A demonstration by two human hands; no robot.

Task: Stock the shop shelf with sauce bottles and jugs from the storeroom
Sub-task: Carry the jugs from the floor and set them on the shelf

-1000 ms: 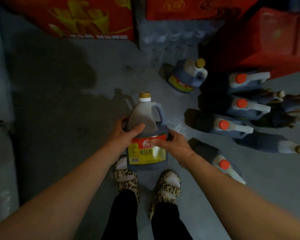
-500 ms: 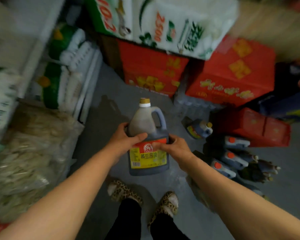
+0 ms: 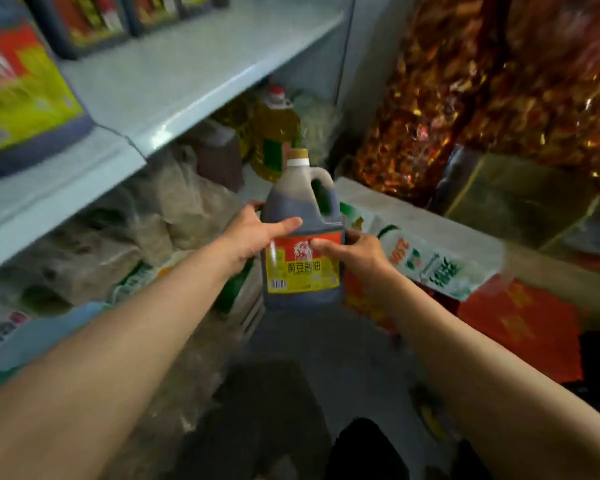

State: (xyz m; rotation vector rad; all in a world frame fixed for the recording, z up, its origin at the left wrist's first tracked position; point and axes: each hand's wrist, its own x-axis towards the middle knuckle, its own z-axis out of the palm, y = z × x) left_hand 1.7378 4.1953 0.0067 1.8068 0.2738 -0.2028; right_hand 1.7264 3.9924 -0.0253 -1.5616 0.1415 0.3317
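Both hands are wrapped around a dark sauce jug (image 3: 300,237), which is held upright in the air in front of the body. By the left hand (image 3: 253,233) the jug's left shoulder is gripped, the thumb laid across the front just above the label and the fingers curled round the far side. By the right hand (image 3: 355,249) the right side is gripped at label height, with the thumb pressed on the label's red upper band. A tan cap (image 3: 298,154) with a white collar is seen on top, and a looped handle (image 3: 324,188) stands at the jug's upper right. The label is red above and yellow below, with a barcode at its lower left.

A pale shelf board (image 3: 174,77) is seen up and to the left of the jug, well apart from it, and part of its surface is bare. Other labelled containers (image 3: 84,19) are set at the back of that shelf, and a large blurred jug with a red and yellow-green label (image 3: 18,91) stands at its left end. Below the board, sacks (image 3: 94,244) are piled, and a yellow oil bottle (image 3: 274,133) with a red cap stands behind the held jug. White printed bags (image 3: 426,247) and red cartons (image 3: 520,323) lie to the right, with shiny red-gold packets (image 3: 492,81) stacked above them.
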